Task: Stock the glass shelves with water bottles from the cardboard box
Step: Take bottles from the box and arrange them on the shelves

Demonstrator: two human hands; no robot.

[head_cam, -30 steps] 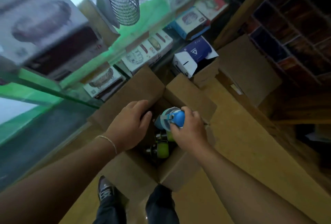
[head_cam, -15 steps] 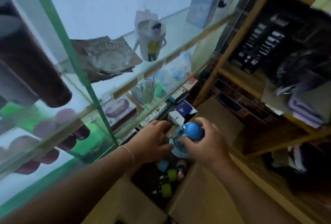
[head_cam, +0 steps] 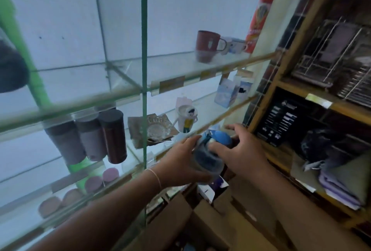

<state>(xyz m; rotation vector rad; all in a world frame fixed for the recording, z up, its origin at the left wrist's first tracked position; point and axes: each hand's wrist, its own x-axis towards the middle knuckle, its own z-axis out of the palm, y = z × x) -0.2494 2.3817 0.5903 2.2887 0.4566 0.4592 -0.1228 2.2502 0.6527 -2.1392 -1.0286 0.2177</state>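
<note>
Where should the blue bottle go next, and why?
Probably forward onto the glass shelf, right of the cartoon mug. Both hands, left hand and right hand, hold the blue-capped bottle level with that shelf's front edge, where bare glass shows.

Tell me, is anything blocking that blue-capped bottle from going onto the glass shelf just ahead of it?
Partly. A glass dish and a cartoon mug stand near the shelf's front edge, just beyond the blue-capped bottle that both hands hold. Bare glass shows right of the mug.
</note>
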